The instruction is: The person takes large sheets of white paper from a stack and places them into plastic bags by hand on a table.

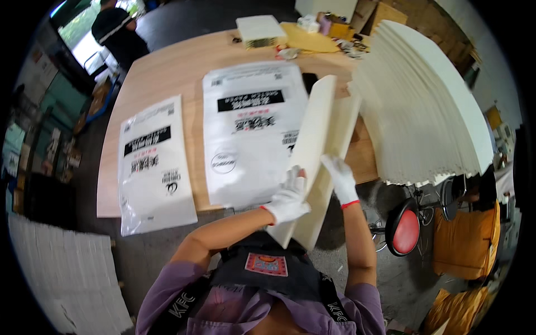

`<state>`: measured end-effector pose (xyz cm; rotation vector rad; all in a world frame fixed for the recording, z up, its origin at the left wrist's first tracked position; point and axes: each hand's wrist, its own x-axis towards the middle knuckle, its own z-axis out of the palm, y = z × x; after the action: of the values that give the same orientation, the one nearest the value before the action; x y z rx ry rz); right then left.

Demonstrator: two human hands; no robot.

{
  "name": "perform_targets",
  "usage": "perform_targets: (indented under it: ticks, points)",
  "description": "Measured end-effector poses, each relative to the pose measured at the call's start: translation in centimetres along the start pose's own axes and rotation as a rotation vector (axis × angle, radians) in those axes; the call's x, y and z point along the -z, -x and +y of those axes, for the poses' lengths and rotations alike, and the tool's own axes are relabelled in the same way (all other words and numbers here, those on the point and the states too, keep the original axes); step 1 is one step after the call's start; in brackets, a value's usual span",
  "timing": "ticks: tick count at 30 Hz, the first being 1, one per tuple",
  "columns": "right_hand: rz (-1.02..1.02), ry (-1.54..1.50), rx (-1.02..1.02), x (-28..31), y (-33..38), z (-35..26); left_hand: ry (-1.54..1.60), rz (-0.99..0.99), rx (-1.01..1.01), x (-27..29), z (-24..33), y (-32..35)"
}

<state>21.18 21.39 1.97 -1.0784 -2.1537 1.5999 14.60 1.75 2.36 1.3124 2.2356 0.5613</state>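
My white-gloved left hand [286,200], red at the cuff, lies over the left panel of a long, smooth, cream-coloured sheet piece [314,137] that stands in an open V, its fingers slightly bent; I cannot tell whether they pinch it. My white-gloved right hand [342,180] touches the right panel, fingers fairly straight and close together, their grip also unclear to me. The sheet piece slants across the near edge of the pale wooden worktop [173,72], its lower end reaching the dark cloth apron [237,267]. Left of it I see a wide, glossy white plastic bag [251,148] with black print, and further left a narrower white plastic bag [151,192], wrinkled and clear at its lower edge; both lie flat, contents hidden. On the right rises a tall fanned stack of cream sheets [413,117] with ragged layered edges, and below it a creased orange sack [466,245], contents unseen.
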Motion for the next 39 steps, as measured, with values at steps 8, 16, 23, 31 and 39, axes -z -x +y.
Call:
perform_targets:
  ticks: [8,16,23,31,39]
  points:
    - [0.09,0.787,0.201,-1.5,2.0,-5.0,-0.124,0.094,0.068,-4.5,2.3,-0.6]
    - [0.077,1.179,0.411,-4.9,0.2,-4.0,-0.006,0.078,0.042,-5.9,3.1,-3.6]
    - [0.177,0.682,0.277,2.3,-1.3,-1.7,-0.313,0.24,0.083,-3.1,-10.3,-4.5]
    - [0.188,0.62,0.19,8.3,6.0,-5.4,-0.421,0.325,-0.023,2.2,-14.9,-6.8]
    - [0.123,0.681,0.389,9.2,10.4,-5.8,-0.123,0.29,0.021,-1.6,-11.2,-7.6]
